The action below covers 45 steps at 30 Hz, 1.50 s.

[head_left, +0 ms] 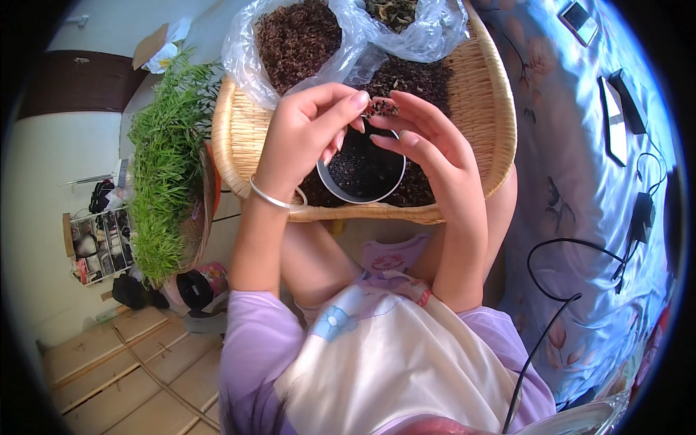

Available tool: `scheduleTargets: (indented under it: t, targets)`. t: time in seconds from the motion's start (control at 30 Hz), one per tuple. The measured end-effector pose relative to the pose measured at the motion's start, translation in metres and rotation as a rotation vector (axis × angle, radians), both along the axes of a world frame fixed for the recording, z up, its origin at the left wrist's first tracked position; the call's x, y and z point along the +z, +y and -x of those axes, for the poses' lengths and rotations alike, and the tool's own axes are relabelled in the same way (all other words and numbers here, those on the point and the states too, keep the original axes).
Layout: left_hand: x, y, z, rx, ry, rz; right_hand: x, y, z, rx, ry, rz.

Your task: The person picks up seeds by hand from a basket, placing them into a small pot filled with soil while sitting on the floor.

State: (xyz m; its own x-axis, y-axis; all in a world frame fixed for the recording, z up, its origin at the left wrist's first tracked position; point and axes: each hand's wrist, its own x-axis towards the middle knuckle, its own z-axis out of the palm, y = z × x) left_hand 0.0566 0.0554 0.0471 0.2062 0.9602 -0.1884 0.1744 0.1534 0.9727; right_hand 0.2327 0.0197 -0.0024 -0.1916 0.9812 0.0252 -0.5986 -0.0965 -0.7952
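Observation:
Above the wicker tray, my left hand (315, 127) is closed, its thumb and forefinger pinching a small clump of dark reddish dried plant matter (380, 109). My right hand (438, 145) faces it, fingers bent but spread apart, with the fingertips beside the clump's right end; whether they touch it is hard to tell. Below both hands a round light-rimmed bowl (362, 177) holds fine black grains. It sits in the wicker tray (232, 138) across my lap, on and among loose dark dried matter (413, 80). A silvery bangle circles my left wrist.
At the tray's far side are a clear plastic bag (243, 54) of brown dried matter and another plastic bag (442, 32) with greenish dried leaves. A leafy green plant (159, 174) stands at left. On the right, flowered blue fabric (536, 196) bears a phone (578, 23) and a black cable (533, 268).

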Motion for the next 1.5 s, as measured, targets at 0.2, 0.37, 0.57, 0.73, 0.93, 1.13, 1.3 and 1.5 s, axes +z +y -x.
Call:
scheduleTargets:
  t: [0.2,0.37,0.57,0.73,0.93,1.13,1.3,1.5]
  targets:
    - [-0.004,-0.030,0.003,0.207,-0.166,-0.037,0.000,-0.003,0.016,0.094,0.024,0.062]
    - [-0.017,-0.034,0.005,0.262,-0.069,-0.181,-0.004,-0.001,0.030,0.115,-0.014,0.100]
    - [-0.026,-0.034,0.009,0.205,-0.197,-0.198,-0.008,0.000,0.039,0.140,-0.108,0.132]
    - [-0.030,-0.033,0.007,0.194,-0.183,-0.260,-0.011,0.000,0.040,0.110,-0.077,0.131]
    - [-0.031,-0.033,0.004,0.200,-0.223,-0.221,-0.013,0.000,0.040,0.088,-0.086,0.125]
    - [-0.034,-0.031,0.006,0.198,-0.214,-0.185,-0.013,0.000,0.039,0.088,-0.115,0.117]
    - [-0.036,-0.031,0.004,0.212,-0.232,-0.168,-0.014,0.000,0.041,0.057,-0.110,0.087]
    - [-0.038,-0.031,0.003,0.226,-0.207,-0.181,-0.018,-0.002,0.043,-0.007,-0.188,0.077]
